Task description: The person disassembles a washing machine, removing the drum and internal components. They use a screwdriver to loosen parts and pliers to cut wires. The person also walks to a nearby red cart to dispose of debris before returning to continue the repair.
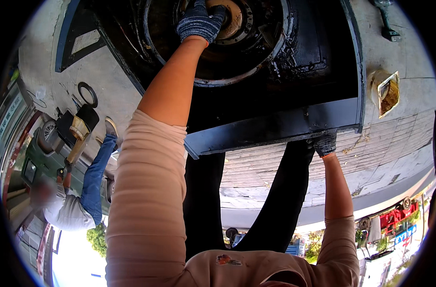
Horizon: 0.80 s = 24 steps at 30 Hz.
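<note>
Gloved left hand [202,23] lay over the tan hub [233,21] and the right hand [325,144] met the edge of the black housing [270,126], either's grip impossible to tell.

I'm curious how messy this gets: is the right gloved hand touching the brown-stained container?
Apart. The head view shows the right gloved hand at the black metal housing's near edge, with paving visible between it and the brown-stained container.
</note>
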{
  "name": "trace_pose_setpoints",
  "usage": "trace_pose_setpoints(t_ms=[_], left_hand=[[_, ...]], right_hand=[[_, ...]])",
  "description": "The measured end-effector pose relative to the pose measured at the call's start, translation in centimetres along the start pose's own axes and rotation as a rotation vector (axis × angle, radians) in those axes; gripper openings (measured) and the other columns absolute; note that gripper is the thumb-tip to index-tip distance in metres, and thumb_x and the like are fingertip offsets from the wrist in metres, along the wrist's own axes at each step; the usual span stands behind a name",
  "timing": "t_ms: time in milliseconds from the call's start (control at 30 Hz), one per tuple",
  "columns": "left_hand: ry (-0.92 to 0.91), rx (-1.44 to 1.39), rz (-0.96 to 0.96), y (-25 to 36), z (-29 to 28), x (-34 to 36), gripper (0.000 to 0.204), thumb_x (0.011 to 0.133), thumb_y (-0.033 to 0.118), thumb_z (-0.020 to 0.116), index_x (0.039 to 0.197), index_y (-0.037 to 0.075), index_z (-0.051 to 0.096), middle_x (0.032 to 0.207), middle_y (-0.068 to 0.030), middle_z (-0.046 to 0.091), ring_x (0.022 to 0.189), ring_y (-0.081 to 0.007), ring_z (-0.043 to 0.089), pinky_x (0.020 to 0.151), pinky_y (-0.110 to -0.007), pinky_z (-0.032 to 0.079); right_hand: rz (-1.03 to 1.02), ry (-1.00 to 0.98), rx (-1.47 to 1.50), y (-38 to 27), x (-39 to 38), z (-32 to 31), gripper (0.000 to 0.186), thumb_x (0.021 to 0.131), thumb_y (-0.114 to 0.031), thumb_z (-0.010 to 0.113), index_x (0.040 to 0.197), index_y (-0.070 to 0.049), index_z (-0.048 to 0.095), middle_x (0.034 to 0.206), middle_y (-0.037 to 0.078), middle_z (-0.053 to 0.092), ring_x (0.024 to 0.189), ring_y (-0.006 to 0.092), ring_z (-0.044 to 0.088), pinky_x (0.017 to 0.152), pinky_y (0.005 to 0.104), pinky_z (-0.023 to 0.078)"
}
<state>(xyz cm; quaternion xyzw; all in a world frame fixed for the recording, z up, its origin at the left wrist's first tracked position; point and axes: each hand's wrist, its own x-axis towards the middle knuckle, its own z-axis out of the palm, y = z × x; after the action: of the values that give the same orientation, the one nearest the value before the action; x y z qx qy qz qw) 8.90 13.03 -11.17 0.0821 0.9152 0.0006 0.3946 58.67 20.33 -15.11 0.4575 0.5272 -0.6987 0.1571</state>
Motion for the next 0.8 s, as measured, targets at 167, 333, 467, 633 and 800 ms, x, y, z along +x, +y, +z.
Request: trace_pose_setpoints(t_ms=[167,333,467,633,800], left_hand=[[0.148,0.102,0.124,-2.6,1.4,2.3,0.069,0.090,0.049,0.048,0.143,0.007,0.036,0.126,-0.0229,0.056,0.106,-0.0374,0.059,0.089,-0.046,0.050],[0.095,0.094,0.085,-2.2,0.8,1.7,0.069,0.091,0.049,0.048,0.143,0.007,0.036,0.122,-0.0227,0.058,0.098,-0.0364,0.062,0.081,-0.045,0.052],[0.051,0.071,0.074,-1.3,0.6,1.4,0.067,0.092,0.048,0.047,0.143,0.007,0.035,0.119,-0.0220,0.060,0.090,-0.0348,0.064,0.074,-0.044,0.053],[0.010,0.040,0.003,-0.5,0.1,0.3,0.065,0.093,0.047,0.046,0.144,0.008,0.035,0.120,-0.0206,0.060,0.088,-0.0336,0.064,0.071,-0.044,0.054],[0.236,0.123,0.162,-2.7,1.7,1.7,0.064,0.094,0.048,0.045,0.145,0.009,0.035,0.126,-0.0184,0.057,0.091,-0.0322,0.063,0.073,-0.044,0.054]], right_hand=[[-0.220,0.018,-0.588,-6.9,-0.7,1.6,0.038,0.082,-0.027,0.066,0.112,-0.005,0.058,0.093,0.008,0.068,0.086,0.0291,0.064,0.078,0.0390,0.051],[-0.509,0.012,-0.887,-6.1,0.7,0.4,0.042,0.082,-0.026,0.067,0.117,-0.006,0.058,0.106,0.010,0.064,0.097,0.0313,0.061,0.086,0.0389,0.048],[-0.493,-0.148,-0.792,-2.1,3.3,-2.4,0.046,0.088,-0.023,0.061,0.130,-0.006,0.050,0.127,0.011,0.055,0.114,0.0263,0.053,0.097,0.0367,0.042],[-0.434,-0.075,-0.612,1.4,4.3,-2.6,0.046,0.090,-0.024,0.058,0.132,-0.006,0.049,0.127,0.011,0.055,0.114,0.0257,0.052,0.098,0.0369,0.041],[-0.507,0.084,-0.877,2.8,6.9,-2.3,0.045,0.090,-0.024,0.058,0.131,-0.006,0.050,0.126,0.011,0.055,0.114,0.0261,0.052,0.098,0.0373,0.042]])
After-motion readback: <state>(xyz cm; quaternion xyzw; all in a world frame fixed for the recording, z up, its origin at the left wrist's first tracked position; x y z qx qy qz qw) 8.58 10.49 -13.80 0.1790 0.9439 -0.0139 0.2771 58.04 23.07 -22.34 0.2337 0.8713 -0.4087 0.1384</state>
